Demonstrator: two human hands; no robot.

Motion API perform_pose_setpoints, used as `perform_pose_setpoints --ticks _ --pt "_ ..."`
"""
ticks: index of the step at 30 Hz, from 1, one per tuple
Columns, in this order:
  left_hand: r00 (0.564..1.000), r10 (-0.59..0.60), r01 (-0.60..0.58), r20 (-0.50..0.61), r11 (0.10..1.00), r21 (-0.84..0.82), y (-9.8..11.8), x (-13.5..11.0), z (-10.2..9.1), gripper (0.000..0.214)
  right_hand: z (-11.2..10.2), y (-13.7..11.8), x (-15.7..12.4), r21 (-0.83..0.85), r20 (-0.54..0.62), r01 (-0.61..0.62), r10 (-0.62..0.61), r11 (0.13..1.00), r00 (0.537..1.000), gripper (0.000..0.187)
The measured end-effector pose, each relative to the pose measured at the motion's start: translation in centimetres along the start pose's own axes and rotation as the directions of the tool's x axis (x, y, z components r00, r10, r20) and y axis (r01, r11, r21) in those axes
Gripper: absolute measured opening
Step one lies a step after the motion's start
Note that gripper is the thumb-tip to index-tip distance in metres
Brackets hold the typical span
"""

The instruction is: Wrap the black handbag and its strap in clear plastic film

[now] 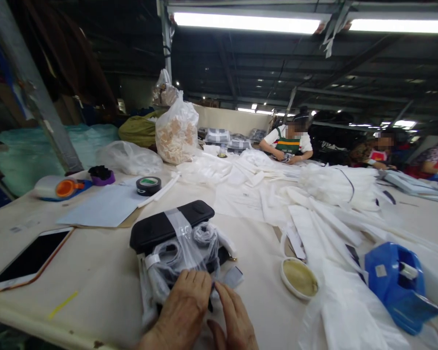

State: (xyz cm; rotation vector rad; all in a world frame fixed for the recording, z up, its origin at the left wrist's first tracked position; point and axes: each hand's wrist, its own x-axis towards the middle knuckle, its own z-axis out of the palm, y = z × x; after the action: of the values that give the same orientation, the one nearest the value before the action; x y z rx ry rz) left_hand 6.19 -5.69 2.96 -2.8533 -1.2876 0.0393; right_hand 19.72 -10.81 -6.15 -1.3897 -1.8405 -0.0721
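Observation:
A black bag (171, 221) lies on the table in front of me, with a strip of clear tape or film across its top. Coiled straps in clear plastic wrap (206, 236) rest against its near side. My left hand (185, 306) is closed over the near edge of the bag, knuckles up, its fingertips hidden. Close beside it, my right hand (235, 313) has its fingers bent in toward the left fingertips at the bag's near right corner. What the right fingers grip is too small to make out. A small clear packet (234, 277) sticks out just beyond them.
To the left lie a phone (31, 257), paper sheets (102, 204), a black tape roll (148, 185) and an orange-cored tape dispenser (67, 187). On the right are a round lid (299, 278), a blue tape dispenser (395, 282) and white plastic sleeves (350, 301). Co-workers sit across the table.

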Motion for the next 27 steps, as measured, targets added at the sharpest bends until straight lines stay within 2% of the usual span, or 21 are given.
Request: perform_pose_setpoints --ticks 2,6,9,11,14,17,20,23,27 --pt "1.000 0.013 -0.013 0.005 1.000 -0.001 -0.3 0.1 0.9 0.036 0.4 0.2 -1.6 0.000 -0.050 -0.078 0.078 0.997 0.996 0.063" --pt "0.983 0.151 -0.159 -0.102 0.984 -0.083 -3.2 -1.6 2.6 0.028 1.5 0.8 -4.0 0.036 -0.080 -0.205 0.207 0.978 0.975 0.053" --pt "0.980 0.135 -0.156 -0.143 0.976 -0.151 -4.9 -2.8 2.4 0.030 1.8 0.6 -4.1 0.078 -0.081 -0.249 0.256 0.965 0.963 0.049" --pt "0.991 0.112 -0.122 -0.071 0.977 -0.173 -5.0 -3.2 1.6 0.031 1.6 0.2 -3.5 0.068 -0.084 -0.252 0.257 0.965 0.963 0.048" --pt "0.997 0.067 -0.057 0.048 0.981 -0.186 -4.5 -3.1 0.3 0.034 1.0 -0.4 -2.1 -0.006 -0.055 -0.214 0.213 0.977 0.976 0.052" --pt "0.992 0.026 0.000 0.124 0.979 -0.205 -3.9 -2.9 -0.8 0.032 0.5 -0.9 -0.7 -0.099 0.058 -0.077 0.083 0.992 0.995 0.056" --pt "0.981 -0.010 0.063 0.192 0.960 -0.274 -3.7 -3.0 -2.2 0.030 0.6 -1.8 0.3 -0.128 0.102 -0.020 0.033 0.992 0.994 0.042" --pt "0.981 -0.013 0.078 0.193 0.940 -0.333 -3.7 -3.0 -3.0 0.029 1.4 -3.3 0.4 -0.118 0.084 -0.057 0.067 0.991 0.994 0.025" --pt "0.992 0.002 0.036 0.129 0.956 -0.292 -3.9 -3.0 -2.1 0.023 2.8 -4.9 -0.5 -0.117 0.016 0.051 -0.050 0.992 0.999 0.022"
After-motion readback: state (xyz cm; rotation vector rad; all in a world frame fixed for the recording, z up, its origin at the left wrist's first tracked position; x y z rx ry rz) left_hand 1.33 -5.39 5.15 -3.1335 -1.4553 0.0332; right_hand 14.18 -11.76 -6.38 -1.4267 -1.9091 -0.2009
